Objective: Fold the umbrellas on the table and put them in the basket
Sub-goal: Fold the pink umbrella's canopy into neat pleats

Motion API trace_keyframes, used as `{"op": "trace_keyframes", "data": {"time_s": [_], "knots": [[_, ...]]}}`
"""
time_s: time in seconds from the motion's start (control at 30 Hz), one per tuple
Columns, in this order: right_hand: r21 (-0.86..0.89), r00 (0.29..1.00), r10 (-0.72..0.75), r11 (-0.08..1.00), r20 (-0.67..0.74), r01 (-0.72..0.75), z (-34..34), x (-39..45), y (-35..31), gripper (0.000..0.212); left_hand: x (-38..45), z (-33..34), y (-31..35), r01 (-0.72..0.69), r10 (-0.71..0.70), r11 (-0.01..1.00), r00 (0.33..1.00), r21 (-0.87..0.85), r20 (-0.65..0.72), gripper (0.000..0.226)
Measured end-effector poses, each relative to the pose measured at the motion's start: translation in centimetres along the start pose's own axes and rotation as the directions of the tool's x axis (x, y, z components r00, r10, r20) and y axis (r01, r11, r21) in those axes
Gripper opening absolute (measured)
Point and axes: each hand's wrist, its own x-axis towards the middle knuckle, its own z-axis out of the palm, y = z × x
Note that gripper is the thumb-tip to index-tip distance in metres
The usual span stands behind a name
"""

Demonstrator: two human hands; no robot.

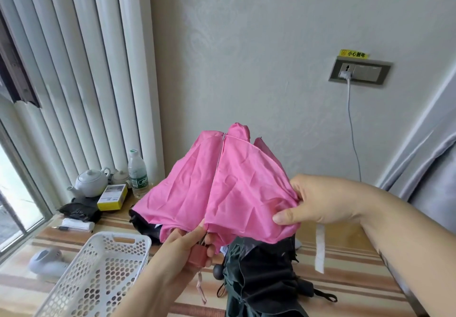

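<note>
The pink umbrella (222,188) is up in the air, over the middle of the striped surface (345,255), with its cloth still loose and puffy. The left hand (182,250) has its fingers curled tight around the pink handle (197,257) at the bottom. The right hand (318,203) pinches the right edge of the pink cloth between thumb and fingers.

The cloth looks thin, soft and a bit slippery, so it will flop and bunch up. The thin metal ribs under it are stiff but could bend if pulled hard (gentle tugs are best). The umbrella looks light. A good way is to hold the hard handle firmly and take each cloth flap by its edge, near a rib tip, then smooth it flat and wrap it around.

A dark umbrella (261,274) lies on the near surface, right under the pink one, also unfolded. The white basket (98,274) with holes sits near on the left, and nothing can be seen in it yet.
</note>
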Motion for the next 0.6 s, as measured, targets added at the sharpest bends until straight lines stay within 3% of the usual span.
{"op": "trace_keyframes", "data": {"time_s": [0.07,0.1,0.2,0.3,0.37,0.47,0.53,0.6], "knots": [[-0.034,1.000,0.002,0.999,0.010,-0.001,0.2,-0.3,-0.2,0.045,0.1,-0.1,-0.1,-0.012,0.012,1.000,1.000,0.013,-0.005,0.028],[0.032,0.999,-0.042,0.999,0.034,0.041,0.2,-0.5,-0.2,0.042,0.2,-0.3,-0.2,-0.021,0.022,0.999,1.000,0.031,-0.020,0.032],[0.333,0.979,-0.150,0.938,0.135,0.098,0.3,-1.1,-0.2,0.008,0.4,-0.8,-0.6,-0.075,0.084,0.991,0.993,0.115,-0.082,0.031],[0.292,0.950,-0.116,0.956,0.289,0.027,0.6,-1.4,0.0,0.010,0.4,-1.1,-1.0,-0.144,0.167,0.968,0.981,0.205,-0.100,0.026],[0.239,0.959,-0.045,0.971,0.280,-0.024,0.7,-1.3,0.2,0.027,0.2,-1.0,-1.1,-0.169,0.195,0.960,0.976,0.225,-0.098,0.019],[0.207,0.996,0.009,0.978,0.090,-0.028,0.3,-1.4,0.3,0.052,0.0,-0.6,-0.5,-0.201,0.226,0.959,0.968,0.202,-0.107,0.017],[0.057,0.999,0.051,0.997,0.005,-0.051,0.1,-1.6,0.4,0.073,0.1,-0.5,0.0,-0.244,0.269,0.951,0.956,0.190,-0.117,0.024],[-0.041,0.980,0.194,0.981,0.054,-0.191,0.1,-1.8,0.3,0.095,0.0,-0.2,0.3,-0.269,0.299,0.936,0.948,0.227,-0.110,0.029]]}}
